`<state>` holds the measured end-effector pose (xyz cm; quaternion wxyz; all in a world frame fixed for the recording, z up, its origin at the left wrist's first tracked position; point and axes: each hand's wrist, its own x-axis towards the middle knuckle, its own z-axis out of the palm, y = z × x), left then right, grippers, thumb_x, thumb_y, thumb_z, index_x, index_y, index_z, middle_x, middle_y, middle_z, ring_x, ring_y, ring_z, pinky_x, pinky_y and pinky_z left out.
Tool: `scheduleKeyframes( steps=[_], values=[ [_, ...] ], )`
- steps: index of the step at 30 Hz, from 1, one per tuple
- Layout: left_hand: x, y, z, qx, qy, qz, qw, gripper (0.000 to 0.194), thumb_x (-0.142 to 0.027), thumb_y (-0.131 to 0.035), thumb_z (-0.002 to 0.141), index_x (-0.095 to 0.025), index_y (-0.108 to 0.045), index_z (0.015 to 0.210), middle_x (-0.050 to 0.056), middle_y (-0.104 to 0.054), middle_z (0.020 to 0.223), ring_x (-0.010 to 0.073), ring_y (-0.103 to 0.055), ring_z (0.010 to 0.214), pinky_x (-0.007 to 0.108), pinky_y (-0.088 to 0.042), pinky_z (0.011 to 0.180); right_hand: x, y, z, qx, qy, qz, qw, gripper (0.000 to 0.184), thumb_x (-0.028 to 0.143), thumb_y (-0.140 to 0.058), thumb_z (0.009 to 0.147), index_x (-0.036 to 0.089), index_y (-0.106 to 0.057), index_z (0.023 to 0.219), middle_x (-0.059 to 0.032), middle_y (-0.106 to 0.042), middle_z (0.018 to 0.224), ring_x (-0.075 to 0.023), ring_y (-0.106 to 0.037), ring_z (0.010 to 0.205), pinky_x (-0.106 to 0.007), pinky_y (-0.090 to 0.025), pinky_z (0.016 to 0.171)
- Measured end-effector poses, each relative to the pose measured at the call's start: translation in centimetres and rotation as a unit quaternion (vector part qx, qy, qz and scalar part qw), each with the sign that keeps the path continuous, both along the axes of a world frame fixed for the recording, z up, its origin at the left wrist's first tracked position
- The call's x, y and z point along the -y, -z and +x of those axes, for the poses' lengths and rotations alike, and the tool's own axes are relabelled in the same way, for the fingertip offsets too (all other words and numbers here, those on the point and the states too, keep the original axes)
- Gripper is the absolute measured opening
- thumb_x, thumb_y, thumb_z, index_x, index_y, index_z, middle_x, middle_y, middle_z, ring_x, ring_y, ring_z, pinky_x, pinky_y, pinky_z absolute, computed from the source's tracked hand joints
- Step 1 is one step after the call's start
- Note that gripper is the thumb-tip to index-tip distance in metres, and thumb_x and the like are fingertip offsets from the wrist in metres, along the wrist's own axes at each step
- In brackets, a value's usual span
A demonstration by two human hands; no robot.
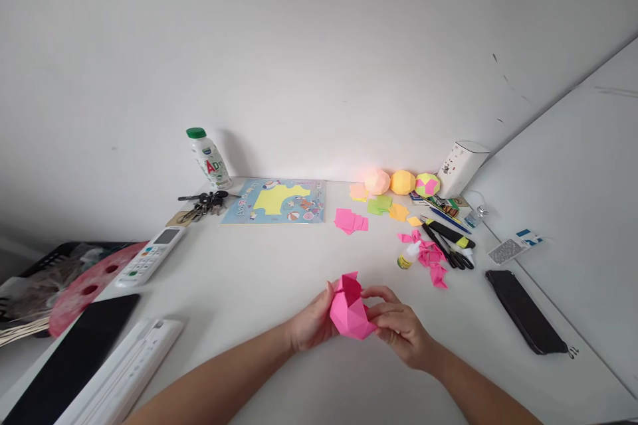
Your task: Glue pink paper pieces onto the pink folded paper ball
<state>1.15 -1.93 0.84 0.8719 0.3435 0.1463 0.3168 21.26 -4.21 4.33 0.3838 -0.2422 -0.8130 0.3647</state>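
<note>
A pink folded-paper ball with an open, jagged top is held between my two hands above the white table. My left hand cups its left side, the thumb near the rim. On the right, my right hand pinches a pointed corner of the paper, its index finger by the opening. Pink folded paper pieces lie to the right, beside a small glue bottle. Three finished paper balls stand against the wall: a peach ball, an orange ball and a yellow-green and pink ball.
Pink paper squares and a blue picture pad lie at the back. Scissors, a cutter and a black phone are at right. Leftward are a white bottle, keys and a remote.
</note>
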Motion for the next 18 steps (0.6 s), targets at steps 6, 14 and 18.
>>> scheduleKeyframes(
  steps=[6, 14, 18],
  values=[
    [0.4, 0.8, -0.3, -0.153, -0.126, 0.109, 0.974, 0.062, -0.057, -0.045, 0.084, -0.026, -0.033, 0.136, 0.012, -0.046, 0.132, 0.0275, -0.047, 0.117, 0.044, -0.037, 0.098, 0.0, -0.2, 0.4, 0.012, 0.019, -0.145, 0.989, 0.037, 0.041, -0.041, 0.092, 0.020, -0.059, 0.116, -0.0136, -0.056, 0.120, -0.0260, -0.036, 0.127, -0.046, -0.038, 0.100],
    [2.1, 0.7, 0.6, -0.294, -0.204, 0.232, 0.904, 0.047, -0.045, -0.050, 0.086, -0.022, -0.039, 0.125, 0.012, -0.049, 0.120, 0.0234, -0.049, 0.106, 0.040, -0.043, 0.091, 0.6, 0.1, -0.2, 0.054, 0.053, -0.252, 0.965, 0.035, 0.043, -0.065, 0.076, 0.017, -0.061, 0.098, -0.0091, -0.054, 0.107, -0.0219, -0.052, 0.096, -0.035, -0.045, 0.083],
    [2.1, 0.9, 0.6, -0.325, -0.219, 0.256, 0.884, 0.040, -0.044, -0.043, 0.089, -0.021, -0.041, 0.122, 0.012, -0.050, 0.117, 0.0220, -0.050, 0.102, 0.039, -0.043, 0.090, 0.4, 0.3, 0.3, 0.032, 0.041, -0.321, 0.946, 0.030, 0.040, -0.056, 0.084, 0.016, -0.061, 0.101, -0.0061, -0.056, 0.097, -0.0183, -0.053, 0.088, -0.032, -0.046, 0.079]
  ],
)
